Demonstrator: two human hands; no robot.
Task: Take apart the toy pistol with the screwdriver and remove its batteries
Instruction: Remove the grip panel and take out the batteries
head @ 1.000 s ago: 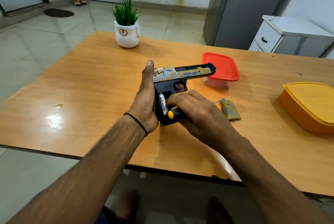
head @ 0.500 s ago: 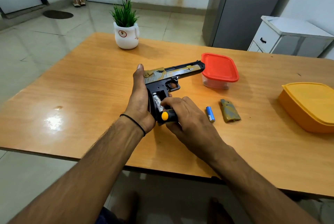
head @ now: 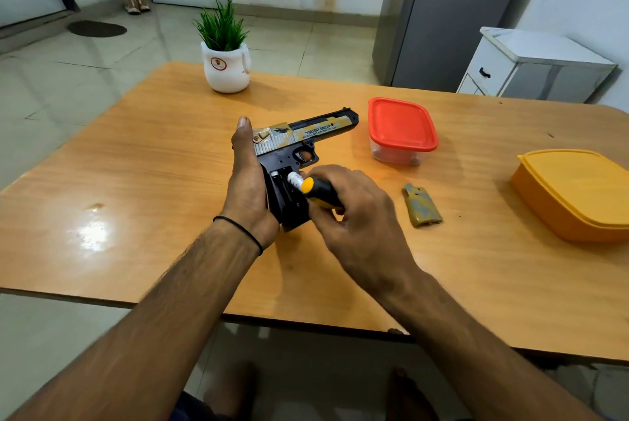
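- Black plastic toy pistol (head: 299, 148) with a gold-and-silver printed slide: gripped from behind by the left hand (head: 246, 196), barrel pointing away and to the right, grip downward, side of the grip open with the battery bay exposed.
- Silver-white cylindrical battery (head: 294, 179): tilted, one end raised out of the open bay.
- Screwdriver (head: 318, 191) with a black-and-yellow handle: enclosed in the right hand (head: 357, 220), yellow butt just beside the battery, shaft hidden.
- Mottled olive-and-gold plastic grip cover (head: 422, 205): detached, lying flat on the wooden table (head: 170, 165), to the right of the pistol and apart from it.
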